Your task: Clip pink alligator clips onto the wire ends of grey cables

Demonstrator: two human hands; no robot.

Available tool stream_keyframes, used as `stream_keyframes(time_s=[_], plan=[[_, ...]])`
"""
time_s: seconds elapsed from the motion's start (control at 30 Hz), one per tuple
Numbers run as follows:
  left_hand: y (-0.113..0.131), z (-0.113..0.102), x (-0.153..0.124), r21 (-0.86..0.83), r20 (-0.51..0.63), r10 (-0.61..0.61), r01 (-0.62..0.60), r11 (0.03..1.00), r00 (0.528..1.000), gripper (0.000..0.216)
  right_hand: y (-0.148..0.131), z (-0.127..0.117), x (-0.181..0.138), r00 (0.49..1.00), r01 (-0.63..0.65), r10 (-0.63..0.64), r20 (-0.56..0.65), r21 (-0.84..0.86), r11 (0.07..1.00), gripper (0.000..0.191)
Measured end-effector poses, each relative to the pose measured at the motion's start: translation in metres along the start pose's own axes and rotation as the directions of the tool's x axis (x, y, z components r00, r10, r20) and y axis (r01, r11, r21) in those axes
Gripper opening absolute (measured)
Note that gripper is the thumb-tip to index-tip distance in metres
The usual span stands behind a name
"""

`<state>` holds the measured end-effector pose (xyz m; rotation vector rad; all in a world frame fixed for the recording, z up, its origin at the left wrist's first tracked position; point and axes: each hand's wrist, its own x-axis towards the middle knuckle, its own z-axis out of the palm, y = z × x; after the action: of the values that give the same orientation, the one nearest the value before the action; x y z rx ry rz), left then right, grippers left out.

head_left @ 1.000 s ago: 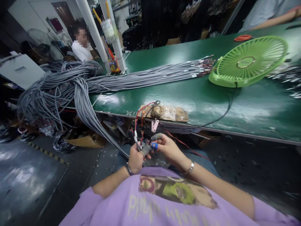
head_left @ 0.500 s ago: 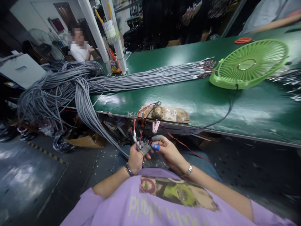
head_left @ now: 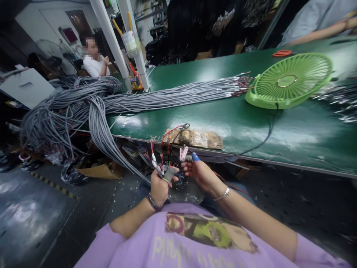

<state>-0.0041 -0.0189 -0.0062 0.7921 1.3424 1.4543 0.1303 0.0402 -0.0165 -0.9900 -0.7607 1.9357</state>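
Observation:
Low in front of my body, my left hand (head_left: 160, 188) is closed around the ends of several grey cables (head_left: 125, 163). Thin coloured wires (head_left: 153, 150) fan out above its fingers, and a grey cover wraps the thumb. My right hand (head_left: 202, 175) is apart from the left, loosely curled, with its blue-covered thumb raised. Its grey-covered index finger is beside a pink clip (head_left: 183, 153) at the bench edge; whether they touch I cannot tell. No wire shows in the right hand.
A wooden block (head_left: 206, 139) with red and black leads lies on the front edge of the green bench (head_left: 167, 111). Grey cable bundles (head_left: 167, 96) run along it towards a green fan (head_left: 290, 82). People are beyond the bench. A cardboard box (head_left: 100, 169) sits below.
My right hand has moved away from the wires at the left hand, up and right to the pink clip. My left hand still holds the cables, slightly further left.

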Motion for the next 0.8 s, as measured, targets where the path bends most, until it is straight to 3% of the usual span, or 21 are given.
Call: stream_keyframes(time_s=[0.13,0.43,0.57,0.7,0.8], plan=[[-0.001,0.002,0.007,0.015,-0.001,0.073,-0.073,0.997,0.997,0.036,-0.01,0.005,0.013,0.999,-0.046,0.046,0.009,0.052,0.998,0.037],[-0.006,0.007,0.011,0.066,0.023,0.079,-0.081,0.995,0.997,0.033,-0.013,0.009,0.023,0.997,-0.075,0.07,0.038,0.164,0.984,0.037],[-0.004,0.011,0.013,0.058,0.028,0.079,-0.081,0.995,0.996,0.035,-0.012,0.005,0.025,0.991,-0.092,0.072,0.114,0.187,0.978,0.043],[-0.001,0.01,0.012,0.062,0.029,0.027,-0.028,0.998,0.999,0.04,-0.011,-0.006,0.021,0.954,-0.14,0.123,0.273,0.042,0.989,0.05],[0.0,0.005,0.008,0.103,0.072,-0.012,0.005,0.995,0.997,0.042,-0.013,-0.011,0.011,0.932,-0.093,0.136,0.335,-0.142,0.985,0.049]])
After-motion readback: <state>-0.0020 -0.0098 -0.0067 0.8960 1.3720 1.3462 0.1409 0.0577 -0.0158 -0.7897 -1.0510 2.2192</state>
